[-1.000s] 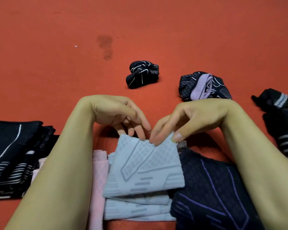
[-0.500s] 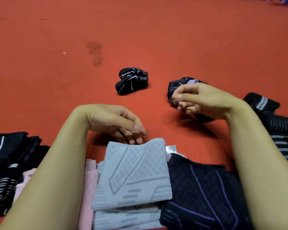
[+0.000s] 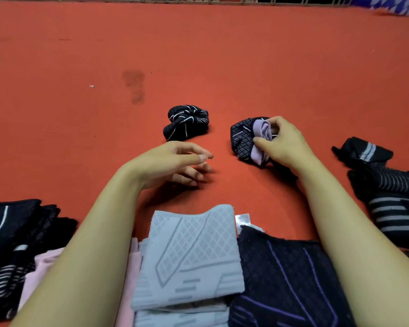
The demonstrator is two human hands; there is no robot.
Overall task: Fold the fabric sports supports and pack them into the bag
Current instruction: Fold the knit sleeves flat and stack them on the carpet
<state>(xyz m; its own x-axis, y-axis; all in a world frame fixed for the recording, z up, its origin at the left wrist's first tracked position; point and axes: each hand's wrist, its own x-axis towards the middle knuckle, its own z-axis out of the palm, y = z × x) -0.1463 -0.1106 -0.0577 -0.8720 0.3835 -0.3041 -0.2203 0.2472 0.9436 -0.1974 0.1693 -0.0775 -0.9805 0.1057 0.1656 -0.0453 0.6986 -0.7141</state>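
On the red carpet floor [image 3: 57,114], the right hand [image 3: 286,145] pinches a crumpled dark diamond-knit support with a lilac lining [image 3: 246,140], thumb and fingers curled onto it. The left hand [image 3: 172,164] hovers beside it with fingers loosely apart, holding nothing, just beyond the folded pale grey patterned fabric supports [image 3: 189,258] stacked nearest the person. A bunched black support with white stripes [image 3: 187,122] lies apart, farther out.

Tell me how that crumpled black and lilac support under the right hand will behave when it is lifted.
The black and lilac support will likely go floppy: it lies bunched in soft folds. It probably unfurls and dangles, since the right hand pinches only its lilac band. It looks light, knit like the folded grey support, and unlikely to slip.
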